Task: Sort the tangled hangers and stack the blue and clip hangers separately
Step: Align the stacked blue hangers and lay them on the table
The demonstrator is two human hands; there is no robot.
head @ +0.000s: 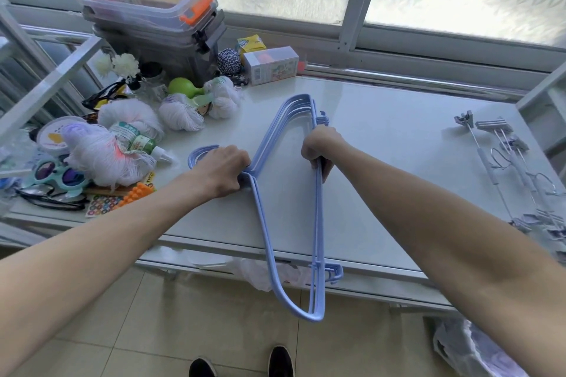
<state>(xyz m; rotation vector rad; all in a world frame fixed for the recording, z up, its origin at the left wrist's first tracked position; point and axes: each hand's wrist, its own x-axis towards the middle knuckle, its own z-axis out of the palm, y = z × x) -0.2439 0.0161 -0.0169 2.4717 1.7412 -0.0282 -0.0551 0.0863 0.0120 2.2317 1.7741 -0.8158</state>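
Note:
A bundle of several blue plastic hangers (269, 242) lies lined up on the white table (382, 138), one end sticking out past the table's front edge. My left hand (222, 170) grips the bundle at the neck, beside the hooks, which curl out to the left. My right hand (321, 145) is closed around the straight bottom bars. A separate pile of grey clip hangers (514, 162) with metal hooks rests near the table's right edge, away from both hands.
Clutter fills the table's left side: white yarn pompoms (180, 112), sunglasses (58, 174), a bottle (137, 141), a green ball (182, 87). Stacked clear boxes (153, 9) and a small carton (271, 64) stand at the back by the window. Plastic bags lie on the floor.

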